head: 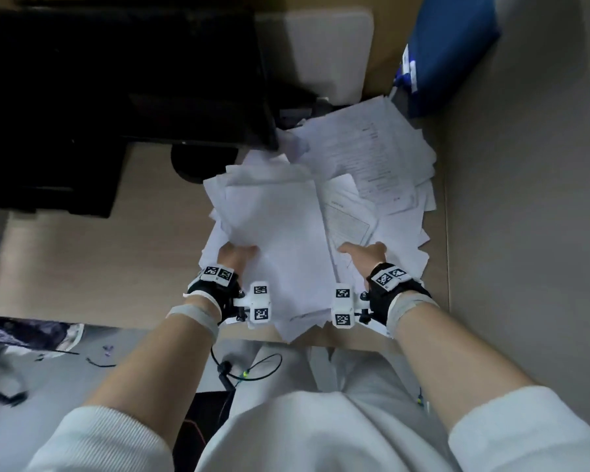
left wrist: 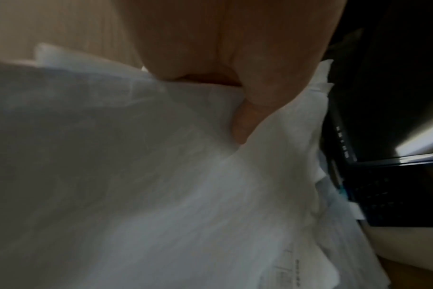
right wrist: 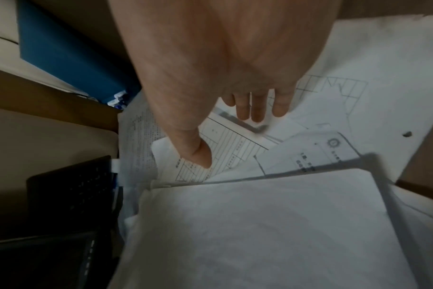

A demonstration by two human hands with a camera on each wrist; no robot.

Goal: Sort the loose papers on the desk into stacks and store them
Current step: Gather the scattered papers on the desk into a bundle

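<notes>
The left hand (head: 236,256) grips the near-left edge of a raised sheaf (head: 280,233), thumb on top. The right hand (head: 363,253) lies open, fingers flat on the loose papers (head: 372,155). Best to steady that heap while drawing the sheaf clear, then square its edges. The papers cover the right of the tabletop (head: 99,260), near a laptop (head: 116,73) and blue binder (head: 450,52).

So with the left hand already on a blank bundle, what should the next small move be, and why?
Probably bring the right hand onto the bundle's free right edge to square it. The left hand alone grips the blank bundle, whose sheets fan unevenly, while the right hand hovers open above the printed forms, holding nothing.
</notes>
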